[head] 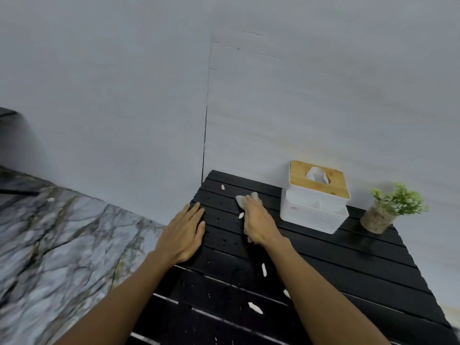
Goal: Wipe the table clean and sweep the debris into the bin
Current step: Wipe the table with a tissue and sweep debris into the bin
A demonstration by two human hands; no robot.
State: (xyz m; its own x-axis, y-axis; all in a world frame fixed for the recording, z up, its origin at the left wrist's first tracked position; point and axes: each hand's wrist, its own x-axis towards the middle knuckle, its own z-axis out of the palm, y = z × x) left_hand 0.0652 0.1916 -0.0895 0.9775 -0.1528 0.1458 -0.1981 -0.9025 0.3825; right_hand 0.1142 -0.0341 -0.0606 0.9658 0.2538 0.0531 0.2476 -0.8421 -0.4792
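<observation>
A black slatted table (361, 265) stands against a grey wall. My right hand (258, 220) presses a crumpled white tissue (241, 199) flat on the table's far left part; the tissue pokes out past my fingertips and under my palm. My left hand (184, 232) lies flat with fingers together on the table's left edge, holding nothing. Several white paper scraps lie on the slats: one near the far edge (223, 187), one beside my right hand (241, 215), others nearer me (264, 269) (255, 308). Small white crumbs speckle the near slats. No bin is in view.
A white tissue box with a wooden lid (316, 195) stands at the table's back, right of my right hand. A small potted green plant (388, 207) sits at the far right. A marble-patterned floor (62, 245) lies to the left of the table.
</observation>
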